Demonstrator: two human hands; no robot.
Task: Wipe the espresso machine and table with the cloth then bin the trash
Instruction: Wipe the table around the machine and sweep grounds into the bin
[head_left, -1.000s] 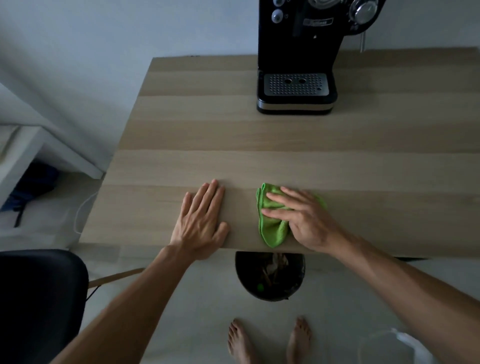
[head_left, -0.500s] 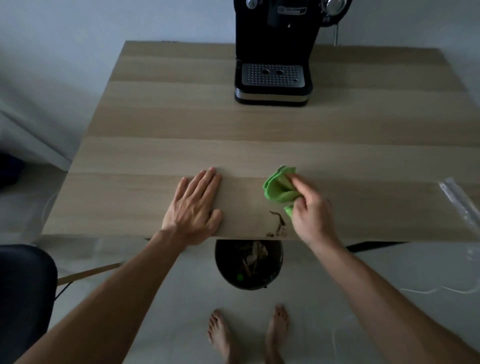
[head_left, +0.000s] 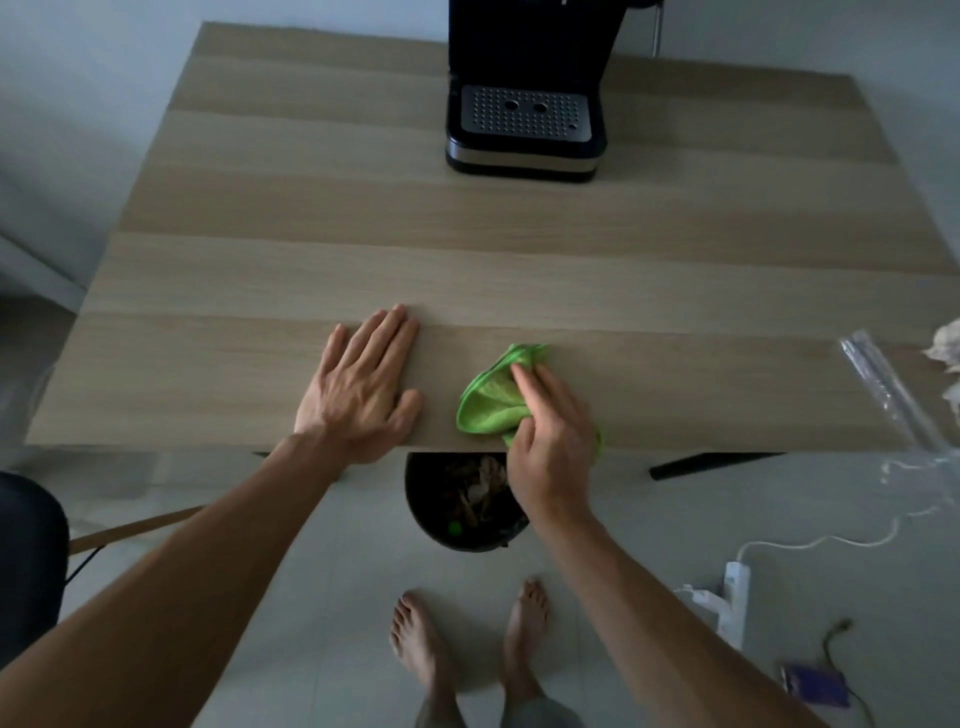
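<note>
A green cloth (head_left: 491, 402) lies bunched at the near edge of the wooden table (head_left: 467, 249). My right hand (head_left: 553, 431) grips it, thumb and fingers curled round the fabric, right at the edge. Flat on the tabletop to the left of the cloth rests my left hand (head_left: 363, 387), fingers straight. The black espresso machine (head_left: 524, 104) stands at the far middle of the table. A dark bin (head_left: 465, 501) with scraps inside sits on the floor under the table edge, just below the cloth.
Clear plastic wrap (head_left: 883, 389) and crumpled paper (head_left: 948, 348) lie at the table's right edge. A power strip (head_left: 735, 587) and cable are on the floor at right, a dark chair (head_left: 28, 561) at left. My bare feet (head_left: 467, 639) stand near the bin.
My right hand lifted the cloth, baring dark crumbs at the edge half a second ago, then brought it back down over that spot. The left hand stayed flat. The view shifted.
</note>
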